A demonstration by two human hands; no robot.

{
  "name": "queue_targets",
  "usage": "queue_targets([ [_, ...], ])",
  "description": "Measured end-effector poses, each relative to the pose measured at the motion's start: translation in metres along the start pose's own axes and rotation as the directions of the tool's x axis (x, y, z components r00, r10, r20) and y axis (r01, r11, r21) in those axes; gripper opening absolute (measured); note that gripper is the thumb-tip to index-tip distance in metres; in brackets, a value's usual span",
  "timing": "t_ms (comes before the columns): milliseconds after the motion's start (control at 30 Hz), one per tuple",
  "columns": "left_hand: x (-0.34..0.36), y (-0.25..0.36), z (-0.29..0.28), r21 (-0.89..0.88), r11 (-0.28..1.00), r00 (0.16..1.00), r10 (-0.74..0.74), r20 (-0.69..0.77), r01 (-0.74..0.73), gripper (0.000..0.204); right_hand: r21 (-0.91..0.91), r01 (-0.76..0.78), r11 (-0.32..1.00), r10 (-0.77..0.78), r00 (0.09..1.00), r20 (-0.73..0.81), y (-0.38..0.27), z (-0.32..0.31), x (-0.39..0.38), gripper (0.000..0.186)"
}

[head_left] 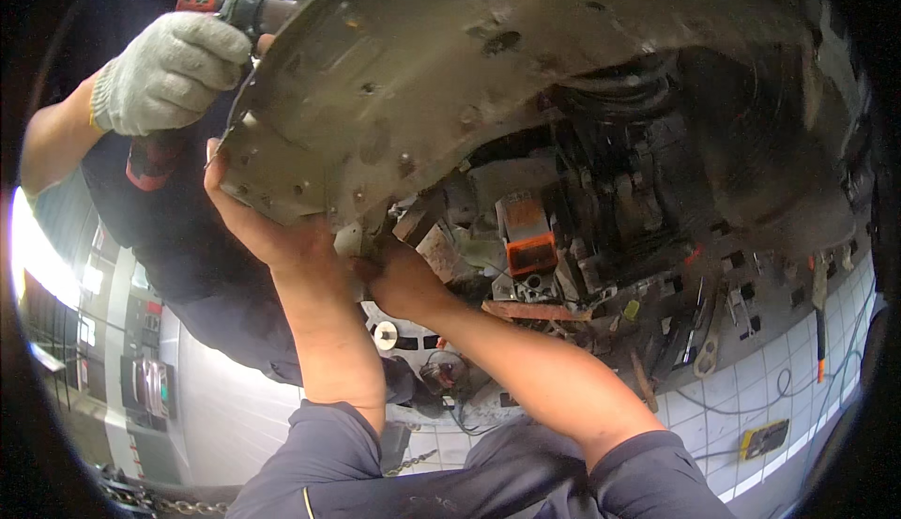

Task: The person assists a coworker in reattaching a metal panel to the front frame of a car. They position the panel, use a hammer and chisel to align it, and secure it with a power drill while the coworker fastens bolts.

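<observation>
A large greyish-beige sheet-metal car body panel (375, 97), curved and dirty with several holes, spans the upper middle. My left hand (282, 237) grips its lower left corner, one digit stretched up along the edge; the other fingers are mostly hidden. Close beside it, my right hand (399, 280) reaches in under a small metal bracket (349, 239) at the panel's lower edge, its fingers out of sight. At the upper left, another person's gloved hand (174, 73) holds a red and black cordless power tool (225, 1), its nose against the panel's edge.
An orange and grey block-like device (526, 233) sits below the panel by a reddish bar (535, 311). Wrenches (709, 345) and other hand tools lie on a perforated metal bench (666, 322). A yellow and black object (765, 439), cables and a chain (411, 463) are lower down.
</observation>
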State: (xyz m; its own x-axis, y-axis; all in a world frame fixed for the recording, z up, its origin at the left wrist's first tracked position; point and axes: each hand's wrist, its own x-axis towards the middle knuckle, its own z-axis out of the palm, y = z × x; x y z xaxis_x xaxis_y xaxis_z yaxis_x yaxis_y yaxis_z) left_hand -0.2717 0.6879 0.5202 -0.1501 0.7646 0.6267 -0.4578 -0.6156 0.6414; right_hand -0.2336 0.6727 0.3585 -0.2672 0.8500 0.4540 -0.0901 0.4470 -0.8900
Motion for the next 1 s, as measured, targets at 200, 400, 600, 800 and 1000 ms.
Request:
queue_targets([
  [200,-0.004,0.002,-0.002,0.051,0.999,1.0,0.009,-0.016,-0.008,0.049,-0.057,-0.193,0.98,0.198,0.975,0.102,-0.025,-0.011,0.001,0.041],
  [400,-0.017,0.008,0.01,0.043,0.999,0.999,-0.031,-0.022,0.032,0.043,-0.011,-0.126,0.992,0.126,0.988,0.084,-0.052,-0.025,-0.013,0.03],
  [600,-0.005,-0.002,0.004,-0.021,0.982,0.982,-0.186,-0.02,0.186,0.052,-0.164,-0.292,0.942,0.276,0.955,-0.111,-0.031,-0.011,-0.004,0.024],
  [800,-0.009,-0.001,0.006,-0.057,0.986,0.988,-0.154,0.027,0.156,0.052,-0.252,-0.126,0.96,0.134,0.991,0.018,-0.012,-0.008,-0.006,0.031],
  [1000,-0.006,0.006,0.0,0.063,0.997,0.997,-0.028,-0.074,0.033,0.049,-0.188,-0.101,0.977,0.11,0.993,0.036,-0.016,-0.001,-0.004,0.032],
])
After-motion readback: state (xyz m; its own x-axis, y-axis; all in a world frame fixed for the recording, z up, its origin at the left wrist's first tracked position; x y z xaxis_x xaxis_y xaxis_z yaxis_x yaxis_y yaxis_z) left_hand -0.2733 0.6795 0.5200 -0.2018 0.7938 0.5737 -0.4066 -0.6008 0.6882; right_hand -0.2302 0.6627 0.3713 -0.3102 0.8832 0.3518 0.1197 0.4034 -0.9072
